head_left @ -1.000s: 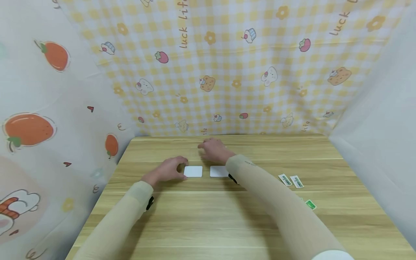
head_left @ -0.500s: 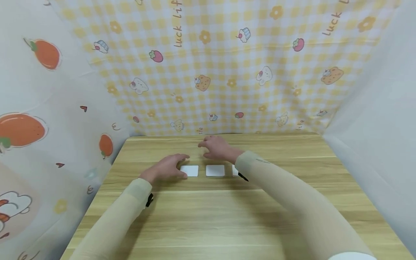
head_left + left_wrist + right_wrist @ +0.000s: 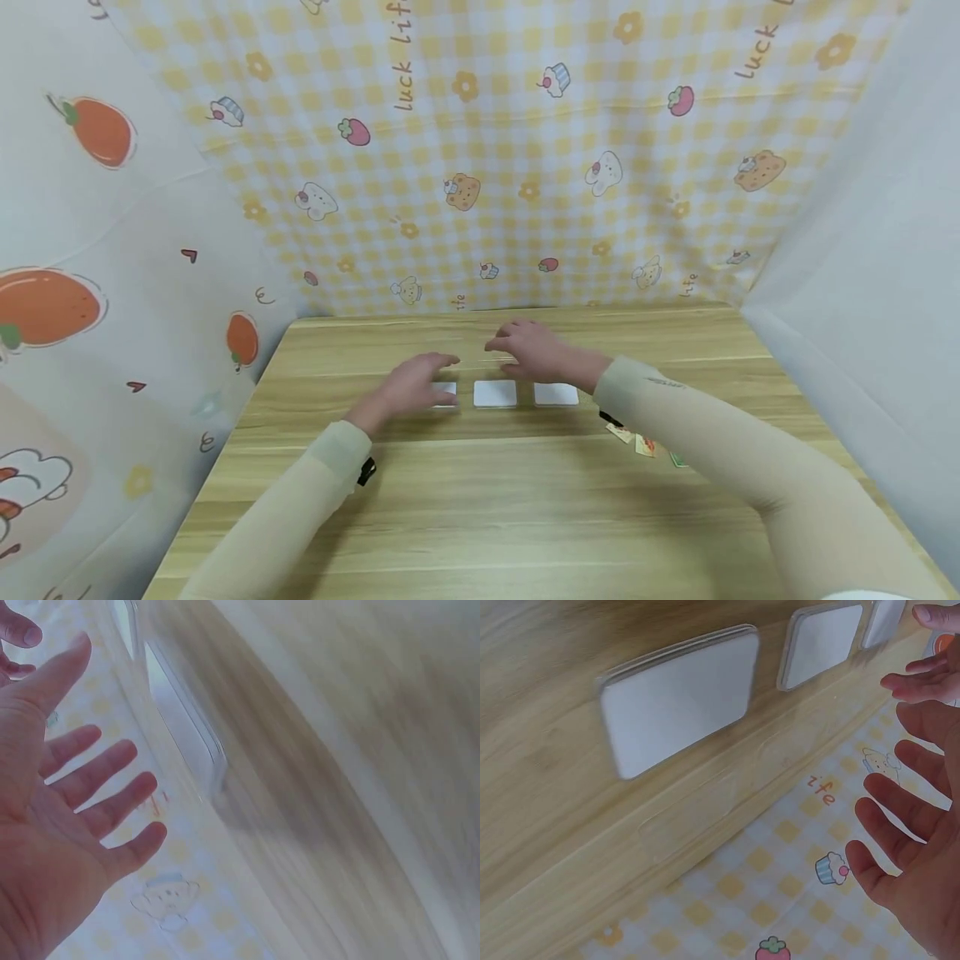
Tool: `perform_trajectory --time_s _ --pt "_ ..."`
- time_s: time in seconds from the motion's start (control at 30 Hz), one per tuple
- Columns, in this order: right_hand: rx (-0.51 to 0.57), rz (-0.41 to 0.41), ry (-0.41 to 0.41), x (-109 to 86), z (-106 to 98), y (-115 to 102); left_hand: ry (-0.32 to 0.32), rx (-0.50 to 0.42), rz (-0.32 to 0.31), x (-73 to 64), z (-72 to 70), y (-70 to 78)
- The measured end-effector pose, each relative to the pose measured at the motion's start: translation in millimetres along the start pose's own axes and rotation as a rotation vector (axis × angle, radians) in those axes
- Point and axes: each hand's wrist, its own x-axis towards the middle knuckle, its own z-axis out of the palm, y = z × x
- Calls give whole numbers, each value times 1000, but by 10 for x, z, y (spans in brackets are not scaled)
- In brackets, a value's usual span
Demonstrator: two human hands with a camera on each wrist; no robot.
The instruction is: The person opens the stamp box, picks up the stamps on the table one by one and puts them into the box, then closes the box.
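Observation:
Three white cards with rounded corners lie in a row on the wooden table: a left card [image 3: 446, 388], a middle card [image 3: 495, 393] and a right card [image 3: 556, 394]. In the right wrist view the right one looks like a small stack with clear edges. My left hand [image 3: 412, 385] hovers over the left card, partly hiding it, fingers spread and palm facing inward. My right hand [image 3: 538, 352] is held above and behind the other two cards, its fingers loosely extended. Both palms, seen in the wrist views, hold nothing.
Faint clear rounded pieces [image 3: 690, 814] lie behind the cards near the table's back edge. Several small printed stamp-like pieces [image 3: 645, 446] lie at the right, partly under my right forearm. A checked cloth [image 3: 495, 167] hangs behind the table [image 3: 450, 517].
Both hands have shifted rightward over the row. My right forearm has moved right, uncovering the right card and hiding different printed pieces. The head view has turned slightly.

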Motion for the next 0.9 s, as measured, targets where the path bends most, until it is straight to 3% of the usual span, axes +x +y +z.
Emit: perform_trajectory --time_s 0.2,0.5,0.9 --pt "-29 -40 22 -293 -71 38 41 46 17 46 103 166" --pt "-36 -48 64 -752 -56 67 54 84 48 126 290 373" --pt "129 140 105 -1399 133 223 80 75 76 332 413 684"
